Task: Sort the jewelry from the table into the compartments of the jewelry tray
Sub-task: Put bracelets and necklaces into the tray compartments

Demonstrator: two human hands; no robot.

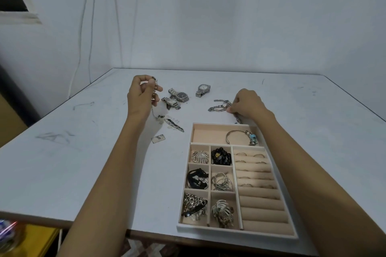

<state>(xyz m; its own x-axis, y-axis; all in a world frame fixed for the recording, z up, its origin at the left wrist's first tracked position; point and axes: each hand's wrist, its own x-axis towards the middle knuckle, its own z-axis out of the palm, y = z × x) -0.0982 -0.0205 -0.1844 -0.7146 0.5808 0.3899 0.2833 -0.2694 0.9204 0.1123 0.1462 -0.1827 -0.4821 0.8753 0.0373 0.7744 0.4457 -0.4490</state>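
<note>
The beige jewelry tray [186, 175] lies at the table's near right, its small compartments filled with bracelets and chains, rings in the roll slots, a silver bangle [238, 134] in the long top compartment. My left hand [142, 96] is raised above the table, pinching a thin beaded chain [155, 89] that dangles down to the surface. My right hand [246, 104] rests on the table just beyond the tray, fingers gripping a silver link chain [219, 106]. Three watches, among them one [203, 89] standing apart, lie between the hands.
A feather-shaped pendant [174, 125] and a small flat silver plate [158, 138] lie left of the tray. The white table [73, 162] meets a white wall behind. A yellow object [31, 240] sits below the near-left table edge.
</note>
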